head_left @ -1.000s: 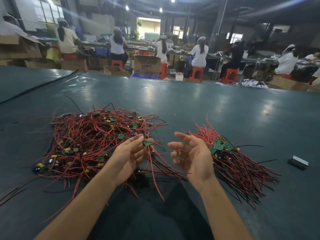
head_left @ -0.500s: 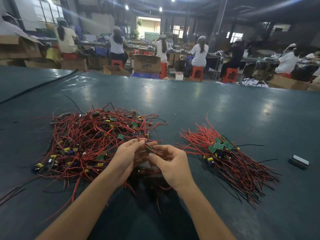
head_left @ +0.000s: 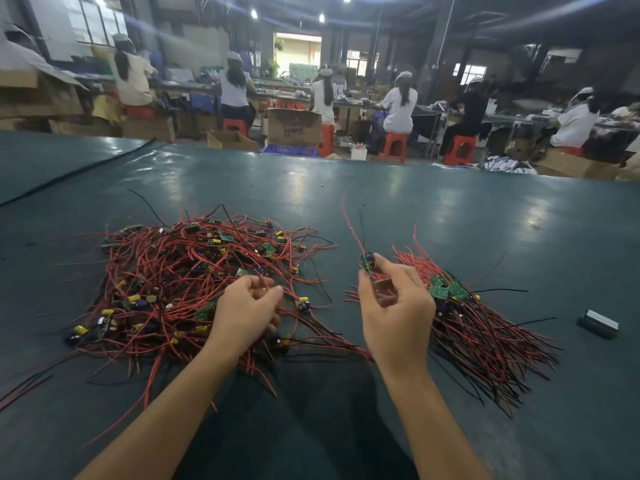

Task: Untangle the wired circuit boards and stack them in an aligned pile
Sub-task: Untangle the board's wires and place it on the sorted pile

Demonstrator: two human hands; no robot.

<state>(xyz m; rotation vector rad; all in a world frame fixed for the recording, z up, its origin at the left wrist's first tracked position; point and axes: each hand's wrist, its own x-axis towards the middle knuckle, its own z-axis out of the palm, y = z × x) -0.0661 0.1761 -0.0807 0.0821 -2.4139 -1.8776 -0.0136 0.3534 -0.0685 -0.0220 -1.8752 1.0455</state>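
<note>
On the left of the green desk (head_left: 415, 209) lies the tangled heap (head_left: 173, 278) of red-wired boards. My left hand (head_left: 246, 313) rests on its near right edge, fingers curled; whether it pinches a wire I cannot tell. My right hand (head_left: 394, 306) pinches one circuit board (head_left: 366, 261) between thumb and forefinger and hides the left edge of the aligned pile (head_left: 478, 327). Further right lies a small dark block (head_left: 599, 323).

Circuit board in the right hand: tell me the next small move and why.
Probably carry it right and lay it on the aligned pile, wires pointing the same way. The right hand pinches the circuit board clear of the tangled heap, and that pile lies just to its right.
</note>
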